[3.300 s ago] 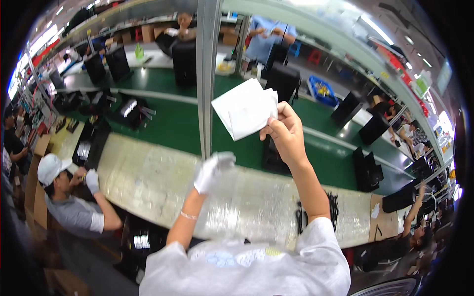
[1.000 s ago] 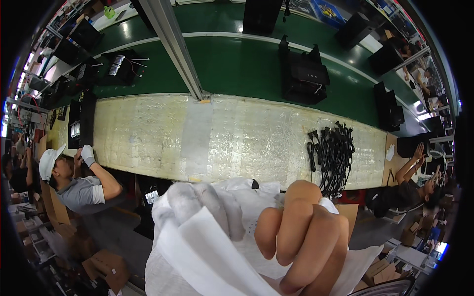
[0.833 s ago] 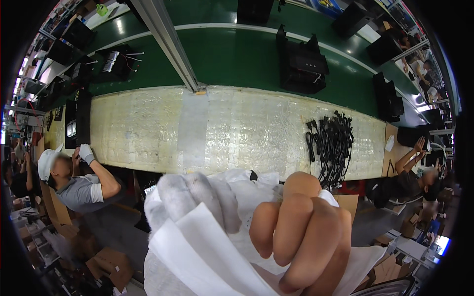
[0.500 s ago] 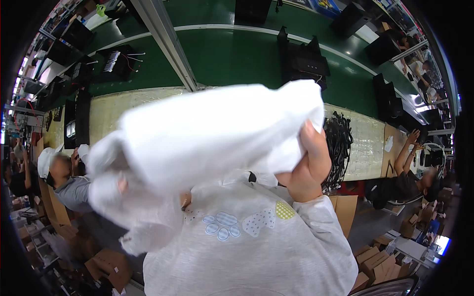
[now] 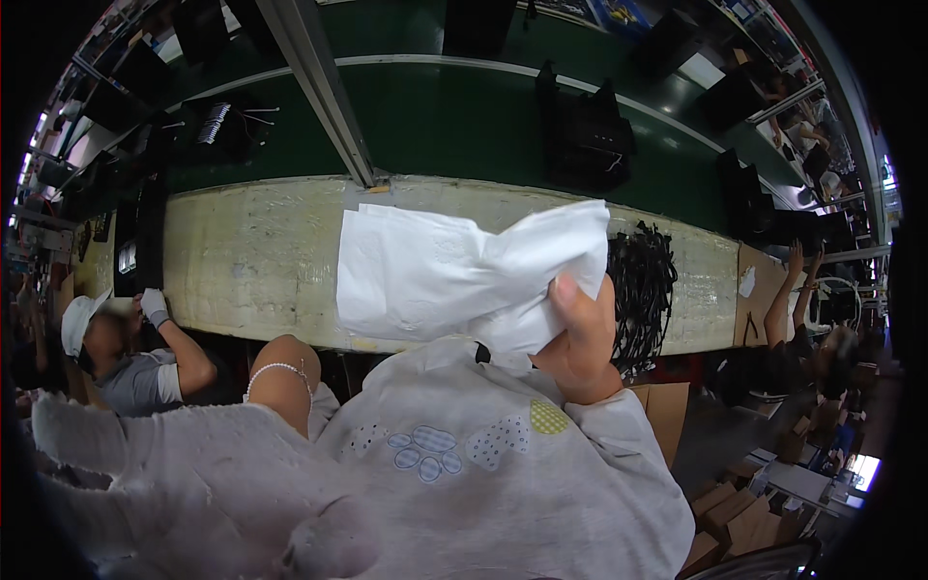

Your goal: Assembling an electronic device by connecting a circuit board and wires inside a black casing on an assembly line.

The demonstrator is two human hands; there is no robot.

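Observation:
My bare right hand (image 5: pixel 582 338) grips the right end of a folded white sheet (image 5: pixel 411 271), thin and creased, with the thumb on top. I cannot tell whether it is paper or soft plastic. The sheet spreads leftward in the air above the pale worktop (image 5: pixel 251 251). Very close at the lower left is my left hand (image 5: pixel 208 474), in a worn, frayed off-white glove, with a beaded bracelet (image 5: pixel 280 367) at the wrist. Its fingers look apart, with a dark gap between them, and nothing shows in them. The picture's rim partly cuts the fingers off.
Black cables (image 5: pixel 643 290) lie in a bundle right of the sheet. Beyond a metal post (image 5: pixel 319 87), black housings (image 5: pixel 587 130) stand on the green surface (image 5: pixel 416 126). A person in a white cap (image 5: pixel 130 353) works at the left; another person's arms (image 5: pixel 785 300) reach in at right.
My left hand has moved away from the white sheet, down and left toward the picture's edge. My right hand has lowered slightly with the sheet, which now looks flatter and smaller.

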